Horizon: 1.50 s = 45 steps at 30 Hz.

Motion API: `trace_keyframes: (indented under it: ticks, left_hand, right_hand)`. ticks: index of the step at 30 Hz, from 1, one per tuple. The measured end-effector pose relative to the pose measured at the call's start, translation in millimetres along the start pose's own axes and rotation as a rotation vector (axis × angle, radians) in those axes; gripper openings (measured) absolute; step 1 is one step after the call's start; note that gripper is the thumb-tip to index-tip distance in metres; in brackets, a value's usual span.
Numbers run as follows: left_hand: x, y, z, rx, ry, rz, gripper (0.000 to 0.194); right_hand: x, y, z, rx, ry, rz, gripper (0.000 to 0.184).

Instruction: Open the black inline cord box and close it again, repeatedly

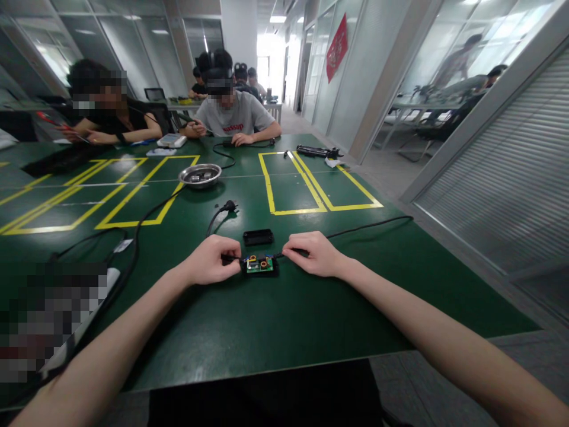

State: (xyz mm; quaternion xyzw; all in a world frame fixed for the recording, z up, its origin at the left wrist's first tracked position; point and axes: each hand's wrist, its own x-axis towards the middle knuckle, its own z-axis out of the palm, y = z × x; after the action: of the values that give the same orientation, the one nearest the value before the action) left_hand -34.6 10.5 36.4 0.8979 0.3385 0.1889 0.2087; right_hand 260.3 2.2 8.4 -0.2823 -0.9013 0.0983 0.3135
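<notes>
In the head view a green circuit board [254, 267] with copper-wound coils sits in a small black plastic case [274, 271] on the table. My left hand [216, 259] is closed around a black power cable [226, 258] at the board's left end. At the right end, my right hand [313, 254] pinches a second black cable [279, 255], which runs on across the table to the right. Blue wires show where the cables meet the board. Just behind the case lies its loose black cover [258, 236], hollow side up.
A black mains plug [229, 206] lies beyond my left hand. Farther back stands a metal bowl [200, 176] with small parts. Yellow tape [297, 212] marks the green table [338, 320]. Two people sit across it, one holding red-handled pliers. A black tool [316, 152] lies at the far edge.
</notes>
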Motion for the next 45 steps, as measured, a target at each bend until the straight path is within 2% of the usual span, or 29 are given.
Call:
trace_keyframes:
  ticks: [6,12,21,26,34,40,45]
  left_hand:
    - [2,0,9.1,0.055,-0.07,-0.058,0.014]
    - [4,5,9.2,0.221,-0.061,-0.051,0.014]
    - [2,0,6.3,0.236,-0.048,-0.102,0.013]
    - [1,-3,5.4,0.132,-0.043,-0.11,0.015]
    - [3,-1,4.4,-0.244,-0.163,-0.287,0.015]
    - [4,1,1.4,-0.295,-0.177,-0.311,0.019]
    - [6,1,-4.3,-0.369,-0.269,-0.348,0.024]
  right_hand:
    - [0,-1,-2,0.027,-0.118,0.056,0.027]
    - [1,0,1,0.071,-0.24,0.114,0.021]
    - [0,-2,-1,0.02,-0.211,0.097,0.017]
    - [0,-3,2,0.028,-0.211,0.096,0.012]
    - [-1,-5,5,0.036,-0.21,0.08,0.012]
    - [1,-6,5,-0.094,-0.24,0.013,0.017]
    - [1,-7,6,-0.082,-0.233,0.03,0.019]
